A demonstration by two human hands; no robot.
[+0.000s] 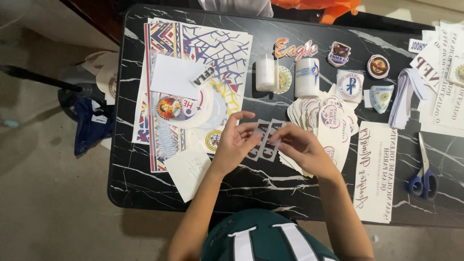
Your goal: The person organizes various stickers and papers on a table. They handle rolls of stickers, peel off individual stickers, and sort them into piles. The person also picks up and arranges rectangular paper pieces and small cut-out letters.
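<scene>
Sticker strip (265,140), a dark cut-out with pale letter shapes, lies near the middle of the black marbled table (270,186), a little toward the front edge where the person sits. Both hands work on it. The left hand (235,142) has thumb and forefinger closed on the strip's left side, the other fingers spread loosely above. The right hand (300,147) pinches the strip's right side with its fingertips, the palm over a fan of round stickers (328,118).

It looks as if the strip is being peeled or separated from its backing, with the step only begun, since it is mostly flat on the table. A next move would call for a firm pinch on one layer and a slow, even pull so the thin letters do not tear or curl.

Behind the hands stand two white cylinders (287,73). Patterned printed sheets (193,82) cover the left side of the table, and blue-handled scissors (423,171) lie near its right edge.
</scene>
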